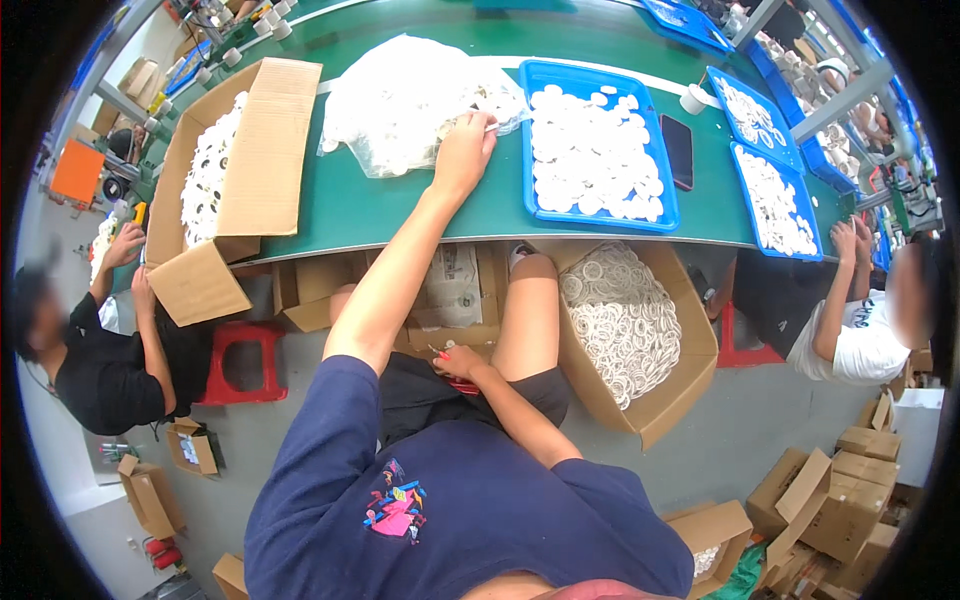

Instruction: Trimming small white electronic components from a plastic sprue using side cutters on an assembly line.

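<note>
My left hand (pixel 465 152) reaches over the green table to the right edge of a clear plastic bag (pixel 385 105) full of small white parts. Its fingers are closed at the bag's edge, with a small pale bit at the fingertips that I cannot make out. Down at my lap, my right hand (pixel 460 362) is closed around a red-handled tool (pixel 462 386); its kind is mostly hidden by the fingers. Just right of my left hand lies a blue tray (pixel 674 200) of white round pieces (pixel 595 150).
An open cardboard box (pixel 265 150) of white parts stands left on the table. A phone (pixel 677 152) lies right of the tray, near more blue trays (pixel 765 237). Beside my right leg, a carton (pixel 695 320) holds white rings. Co-workers (pixel 100 350) sit on both sides.
</note>
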